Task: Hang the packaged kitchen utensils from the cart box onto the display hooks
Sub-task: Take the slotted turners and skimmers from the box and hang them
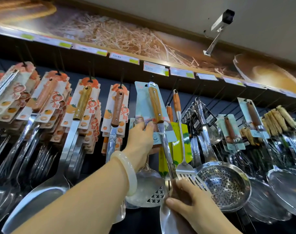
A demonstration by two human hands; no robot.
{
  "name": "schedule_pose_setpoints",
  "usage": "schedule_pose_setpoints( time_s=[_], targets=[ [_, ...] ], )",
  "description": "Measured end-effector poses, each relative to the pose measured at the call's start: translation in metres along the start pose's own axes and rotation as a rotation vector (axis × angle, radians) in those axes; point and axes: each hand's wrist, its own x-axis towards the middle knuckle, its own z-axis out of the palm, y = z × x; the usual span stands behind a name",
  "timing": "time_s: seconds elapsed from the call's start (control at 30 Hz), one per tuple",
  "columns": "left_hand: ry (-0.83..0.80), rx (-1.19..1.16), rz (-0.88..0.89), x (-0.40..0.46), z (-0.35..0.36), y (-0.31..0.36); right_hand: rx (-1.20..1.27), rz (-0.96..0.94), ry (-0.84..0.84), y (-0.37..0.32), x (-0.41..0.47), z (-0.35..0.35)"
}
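Observation:
A packaged spatula [156, 107] with a wooden handle on a pale blue card is held up at a black display hook [151, 78] under the shelf edge. The card's top hole sits at the hook's tip. My left hand [140, 142], with a pale bangle on the wrist, grips the lower part of the card. My right hand [187, 201] holds the spatula's steel blade end at the bottom. The cart box is out of sight.
Rows of orange-carded utensils [86, 105] hang to the left. A slotted turner [181, 132], a perforated skimmer [223, 183] and more blue-carded tools [252, 119] hang to the right. Price tags [154, 67] line the shelf edge above. A security camera [223, 19] is mounted on the wall.

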Motion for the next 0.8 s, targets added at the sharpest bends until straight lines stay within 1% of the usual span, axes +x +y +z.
schedule_pose_setpoints(
  time_s=[0.13, 0.17, 0.3, 0.43, 0.53, 0.7, 0.8],
  targets=[
    [-0.147, -0.065, -0.082, -0.005, 0.002, -0.004, 0.039, 0.005, -0.003, 0.002, 0.004, 0.004],
    [-0.16, -0.071, -0.089, -0.004, 0.002, -0.006, 0.042, 0.006, -0.008, 0.002, 0.005, 0.005],
    [-0.105, -0.067, -0.071, 0.006, 0.003, -0.011, 0.065, 0.037, -0.005, 0.002, 0.014, 0.01],
    [-0.083, -0.086, -0.036, 0.018, 0.008, -0.013, 0.069, 0.037, 0.001, 0.002, 0.027, 0.01],
    [-0.074, -0.088, 0.015, 0.028, 0.013, -0.015, 0.063, 0.0, 0.012, 0.005, 0.039, 0.011],
    [-0.083, -0.065, 0.041, 0.049, 0.02, -0.014, 0.096, -0.059, 0.044, 0.008, 0.061, 0.012],
    [-0.099, -0.106, 0.05, 0.06, 0.019, -0.009, 0.091, -0.084, 0.058, 0.005, 0.075, 0.013]
  ],
)
